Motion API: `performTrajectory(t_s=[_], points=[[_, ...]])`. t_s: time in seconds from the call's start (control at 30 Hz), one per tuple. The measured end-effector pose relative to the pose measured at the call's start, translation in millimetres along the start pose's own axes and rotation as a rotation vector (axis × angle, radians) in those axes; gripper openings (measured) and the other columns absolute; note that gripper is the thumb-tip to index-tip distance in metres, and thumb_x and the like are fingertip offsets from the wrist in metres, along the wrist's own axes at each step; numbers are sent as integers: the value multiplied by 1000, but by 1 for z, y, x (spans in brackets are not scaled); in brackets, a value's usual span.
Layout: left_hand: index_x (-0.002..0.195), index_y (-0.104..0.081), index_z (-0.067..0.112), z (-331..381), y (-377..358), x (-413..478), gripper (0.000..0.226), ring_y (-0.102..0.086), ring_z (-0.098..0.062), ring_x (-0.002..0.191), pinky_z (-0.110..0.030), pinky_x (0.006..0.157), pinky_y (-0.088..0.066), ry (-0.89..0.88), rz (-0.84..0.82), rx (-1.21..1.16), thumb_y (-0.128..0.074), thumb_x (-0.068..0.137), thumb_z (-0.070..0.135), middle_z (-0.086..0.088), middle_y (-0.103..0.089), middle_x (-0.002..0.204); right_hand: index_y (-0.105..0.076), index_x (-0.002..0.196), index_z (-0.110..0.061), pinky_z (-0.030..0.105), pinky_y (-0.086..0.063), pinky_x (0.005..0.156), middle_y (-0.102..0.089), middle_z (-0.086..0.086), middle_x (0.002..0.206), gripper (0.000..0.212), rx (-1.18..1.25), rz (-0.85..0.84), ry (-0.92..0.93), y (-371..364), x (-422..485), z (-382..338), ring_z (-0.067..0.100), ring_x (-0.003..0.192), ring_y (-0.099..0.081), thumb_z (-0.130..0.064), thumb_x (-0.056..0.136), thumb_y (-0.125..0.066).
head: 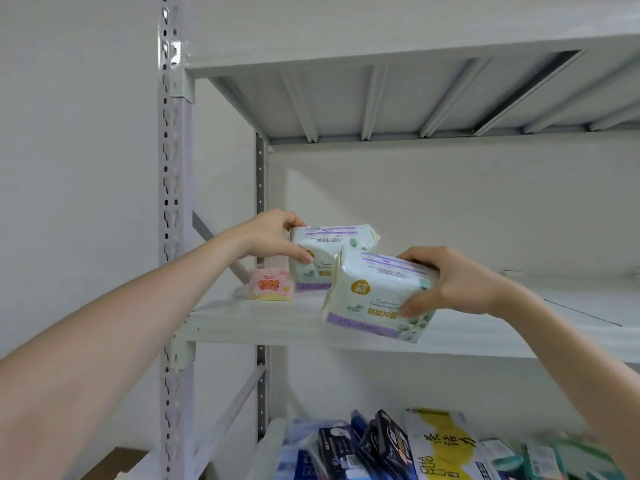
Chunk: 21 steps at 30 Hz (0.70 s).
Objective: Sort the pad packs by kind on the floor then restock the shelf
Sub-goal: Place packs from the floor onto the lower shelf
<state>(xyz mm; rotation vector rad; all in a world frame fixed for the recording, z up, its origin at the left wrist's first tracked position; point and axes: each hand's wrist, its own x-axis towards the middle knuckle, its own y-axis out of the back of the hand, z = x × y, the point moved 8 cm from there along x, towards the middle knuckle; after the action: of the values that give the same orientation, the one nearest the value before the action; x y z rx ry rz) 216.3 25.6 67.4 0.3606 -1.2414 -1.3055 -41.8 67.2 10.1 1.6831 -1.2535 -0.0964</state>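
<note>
Pad packs are going onto the shelf (263,323): your left hand (273,237) pinches the rear pack (329,251), right hand (450,282) clamps the front pack (374,292); seat it alongside next

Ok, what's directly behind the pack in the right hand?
Behind the right hand's green-and-white pack stands a matching pack, gripped by the left hand on the shelf. Its lower right corner is covered.

Two soft plastic packs (375,296) (320,258) are pale green with purple stripes. A small box (271,285) is pink and yellow. The metal shelf (263,322) is white.
</note>
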Motion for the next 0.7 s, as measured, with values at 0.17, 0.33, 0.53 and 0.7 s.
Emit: performTrajectory(t_s=[0.17,0.33,0.53,0.7], points=[[117,-63,18,-29,-17,52,56,-55,-13,117,-25,91,-45,-21,-53,-67,-87,68,30,4,-62,119,-65,104,-25,34,-59,75,-73,-6,94,51,-16,10,-52,2,46,22,14,83,-70,-10,61,-89],[117,-63,17,-59,-38,95,52,-60,-12,108,-10,66,-43,3,-113,-75,-85,71,28,4,-63,115,-66,101,-27,38,-58,79,-73,-7,93,57,-68,5,-83,0,91,47,14,84,-69,-28,48,-86],[111,-65,15,-98,-58,135,47,-67,-11,90,-11,65,-52,60,-170,-130,-86,70,25,0,-69,107,-67,100,-28,37,-57,79,-73,-8,92,50,-93,-39,-94,-5,145,81,11,84,-70,-20,56,-89],[112,-66,16,-124,-70,154,48,-68,-16,101,-26,84,-57,106,-252,-145,-87,69,21,-3,-70,111,-67,102,-28,35,-57,80,-74,-9,93,52,-59,-100,-113,-19,174,97,11,85,-71,-22,54,-88]])
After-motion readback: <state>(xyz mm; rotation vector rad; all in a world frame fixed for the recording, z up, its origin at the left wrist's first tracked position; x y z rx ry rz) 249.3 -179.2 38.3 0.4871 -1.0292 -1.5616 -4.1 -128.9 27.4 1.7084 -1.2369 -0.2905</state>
